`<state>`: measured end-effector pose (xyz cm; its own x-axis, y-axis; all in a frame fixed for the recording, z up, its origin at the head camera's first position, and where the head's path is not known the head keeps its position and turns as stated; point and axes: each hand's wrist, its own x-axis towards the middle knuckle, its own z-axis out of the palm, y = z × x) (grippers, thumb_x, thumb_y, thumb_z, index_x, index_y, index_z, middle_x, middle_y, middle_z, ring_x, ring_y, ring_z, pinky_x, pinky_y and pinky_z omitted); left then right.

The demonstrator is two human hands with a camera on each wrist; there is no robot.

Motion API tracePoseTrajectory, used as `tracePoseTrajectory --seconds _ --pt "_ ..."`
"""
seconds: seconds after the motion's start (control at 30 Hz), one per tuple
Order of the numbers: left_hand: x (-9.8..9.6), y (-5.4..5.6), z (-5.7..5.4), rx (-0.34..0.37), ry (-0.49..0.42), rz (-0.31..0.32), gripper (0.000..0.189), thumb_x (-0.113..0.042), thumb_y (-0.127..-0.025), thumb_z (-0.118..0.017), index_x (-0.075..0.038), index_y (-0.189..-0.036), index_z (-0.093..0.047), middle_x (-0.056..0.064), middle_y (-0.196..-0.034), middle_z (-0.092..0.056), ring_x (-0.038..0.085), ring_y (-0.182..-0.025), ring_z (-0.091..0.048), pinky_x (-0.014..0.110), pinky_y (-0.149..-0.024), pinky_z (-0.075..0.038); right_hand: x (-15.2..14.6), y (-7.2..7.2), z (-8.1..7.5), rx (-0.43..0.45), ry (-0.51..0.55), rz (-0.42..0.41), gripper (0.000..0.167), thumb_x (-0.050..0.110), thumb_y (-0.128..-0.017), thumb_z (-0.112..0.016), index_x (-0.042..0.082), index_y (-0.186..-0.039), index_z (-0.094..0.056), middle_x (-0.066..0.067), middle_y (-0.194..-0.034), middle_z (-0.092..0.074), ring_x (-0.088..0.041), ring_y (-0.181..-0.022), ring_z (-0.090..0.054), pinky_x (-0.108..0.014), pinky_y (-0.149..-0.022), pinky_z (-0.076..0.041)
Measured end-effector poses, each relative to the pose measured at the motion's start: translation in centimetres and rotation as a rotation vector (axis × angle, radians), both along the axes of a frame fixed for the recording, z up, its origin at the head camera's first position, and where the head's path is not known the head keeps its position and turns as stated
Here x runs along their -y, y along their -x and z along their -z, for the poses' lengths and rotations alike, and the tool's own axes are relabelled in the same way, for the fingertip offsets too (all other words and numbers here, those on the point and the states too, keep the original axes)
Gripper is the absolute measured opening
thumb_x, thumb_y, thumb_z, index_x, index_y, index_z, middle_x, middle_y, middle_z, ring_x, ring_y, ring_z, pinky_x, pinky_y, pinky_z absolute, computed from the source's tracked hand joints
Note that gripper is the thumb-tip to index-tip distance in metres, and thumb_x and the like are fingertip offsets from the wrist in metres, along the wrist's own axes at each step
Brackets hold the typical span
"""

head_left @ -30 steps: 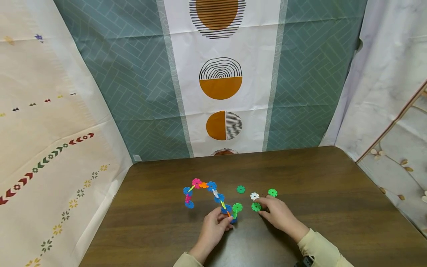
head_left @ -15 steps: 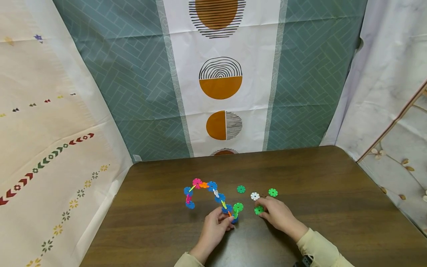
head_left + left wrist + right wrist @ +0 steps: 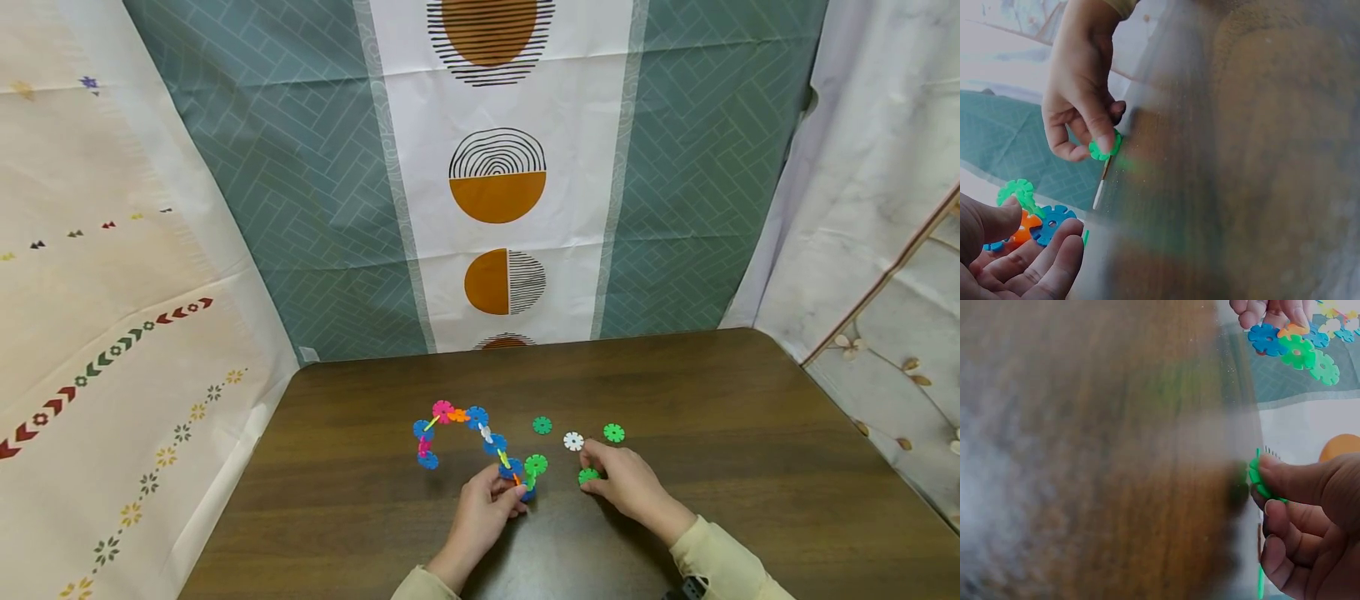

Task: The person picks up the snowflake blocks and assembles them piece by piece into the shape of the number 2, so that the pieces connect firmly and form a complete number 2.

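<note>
My left hand (image 3: pixel 482 510) pinches the near end of a chain of interlocked notched plastic discs (image 3: pixel 477 417), close to an orange piece (image 3: pixel 1025 226) and a blue disc (image 3: pixel 1052 224). The chain arcs away to the far left in blue, pink, orange, white, yellow and green. Two green discs (image 3: pixel 536 465) sit at its near end. To the right, my right hand (image 3: pixel 628 483) pinches a loose green disc (image 3: pixel 1259 478) between thumb and forefinger, tilted just over the table. Part of this disc is covered by the thumb.
A white disc (image 3: pixel 573 442) lies just beyond my right fingers. Beside it are a darker green disc (image 3: pixel 542 425) to the left and a light green disc (image 3: pixel 613 432) to the right. The brown wooden table (image 3: pixel 360 517) ends at a patterned cloth backdrop (image 3: pixel 675 167).
My right hand has drawn the green disc a little right and nearer, away from the white disc, and now pinches it tilted. The left hand and the chain have barely moved.
</note>
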<state>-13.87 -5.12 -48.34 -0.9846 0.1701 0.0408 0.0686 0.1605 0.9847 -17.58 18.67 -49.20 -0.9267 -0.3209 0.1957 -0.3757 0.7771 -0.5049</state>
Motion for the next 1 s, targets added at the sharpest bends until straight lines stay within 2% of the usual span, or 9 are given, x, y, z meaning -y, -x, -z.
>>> tracePoseTrajectory --seconds 0.1,0.23,0.37,0.5,0.6,0.67,0.73,0.83,1.0 --pt "0.2 0.4 1.1 0.007 -0.013 0.0 0.008 0.002 -0.092 -0.064 0.006 -0.097 -0.061 0.021 -0.084 -0.071 0.034 -0.07 -0.069 0.04 -0.063 -0.057 0.0 0.0 0.0 0.016 0.041 0.014 0.028 0.01 -0.076 -0.082 0.019 -0.085 -0.057 0.015 -0.071 -0.057 -0.002 -0.062 -0.053 -0.025 -0.057 -0.042" --pt "0.2 0.6 1.5 0.019 -0.029 0.003 0.01 -0.002 -0.092 -0.065 0.005 -0.098 -0.061 0.019 -0.085 -0.071 0.03 -0.07 -0.069 0.037 -0.063 -0.058 0.3 -0.2 -0.4 0.089 0.164 0.025 0.015 0.005 -0.086 -0.073 0.011 -0.097 -0.065 0.007 -0.074 -0.066 -0.004 -0.052 -0.055 -0.024 -0.054 -0.046" --pt "0.1 0.5 1.2 0.015 -0.026 0.003 0.009 0.0 -0.092 -0.064 0.005 -0.098 -0.061 0.02 -0.085 -0.071 0.033 -0.072 -0.069 0.041 -0.065 -0.057 0.9 -0.3 -1.0 0.14 0.308 0.051 0.008 0.005 -0.091 -0.067 0.01 -0.094 -0.061 0.001 -0.073 -0.068 -0.012 -0.047 -0.055 -0.024 -0.05 -0.048" --pt "-0.1 -0.3 -0.8 0.001 -0.007 0.004 0.007 0.005 -0.092 -0.062 0.01 -0.097 -0.059 0.026 -0.085 -0.069 0.042 -0.073 -0.068 0.048 -0.066 -0.056 1.4 -0.4 -1.6 0.168 0.386 0.028 0.008 0.009 -0.094 -0.064 0.01 -0.097 -0.056 -0.003 -0.068 -0.067 -0.016 -0.047 -0.056 -0.027 -0.048 -0.048" --pt "0.0 -0.2 -0.7 -0.005 0.015 0.009 0.008 0.001 -0.092 -0.064 0.007 -0.096 -0.06 0.022 -0.084 -0.07 0.037 -0.073 -0.069 0.041 -0.065 -0.057 1.9 -0.4 -2.0 0.189 0.433 0.006 0.008 0.011 -0.095 -0.064 0.008 -0.101 -0.059 -0.006 -0.067 -0.067 -0.015 -0.047 -0.055 -0.028 -0.047 -0.048" --pt "0.1 0.1 0.1 -0.01 0.018 0.015 0.008 -0.002 -0.092 -0.065 0.004 -0.096 -0.061 0.018 -0.084 -0.071 0.031 -0.071 -0.069 0.034 -0.063 -0.057 2.2 -0.5 -2.3 0.197 0.466 0.005 0.009 0.012 -0.095 -0.064 0.008 -0.102 -0.061 -0.008 -0.067 -0.066 -0.017 -0.048 -0.056 -0.029 -0.047 -0.048" --pt "0.1 0.5 1.2 -0.01 0.029 0.018 0.008 -0.005 -0.092 -0.066 0.001 -0.097 -0.062 0.014 -0.084 -0.072 0.026 -0.07 -0.069 0.027 -0.063 -0.056 2.6 -0.5 -2.6 0.19 0.482 0.014 0.01 0.013 -0.095 -0.065 0.009 -0.103 -0.063 -0.009 -0.068 -0.066 -0.021 -0.048 -0.056 -0.029 -0.046 -0.048" --pt "0.0 0.4 1.1 -0.016 0.026 0.022 0.009 -0.004 -0.092 -0.066 0.001 -0.098 -0.063 0.012 -0.085 -0.072 0.026 -0.071 -0.07 0.026 -0.063 -0.056 3.0 -0.6 -3.0 0.162 0.48 0.018 0.011 0.014 -0.094 -0.066 0.009 -0.104 -0.066 -0.008 -0.067 -0.065 -0.021 -0.048 -0.056 -0.028 -0.045 -0.047" --pt "-0.2 0.1 0.9 -0.026 0.05 0.021 0.01 -0.006 -0.092 -0.067 -0.001 -0.101 -0.064 0.009 -0.086 -0.073 0.025 -0.071 -0.069 0.027 -0.064 -0.056 3.6 -0.6 -3.4 0.1 0.427 0.023 0.01 0.013 -0.092 -0.069 0.012 -0.101 -0.07 -0.003 -0.064 -0.063 -0.009 -0.044 -0.05 -0.026 -0.042 -0.043"
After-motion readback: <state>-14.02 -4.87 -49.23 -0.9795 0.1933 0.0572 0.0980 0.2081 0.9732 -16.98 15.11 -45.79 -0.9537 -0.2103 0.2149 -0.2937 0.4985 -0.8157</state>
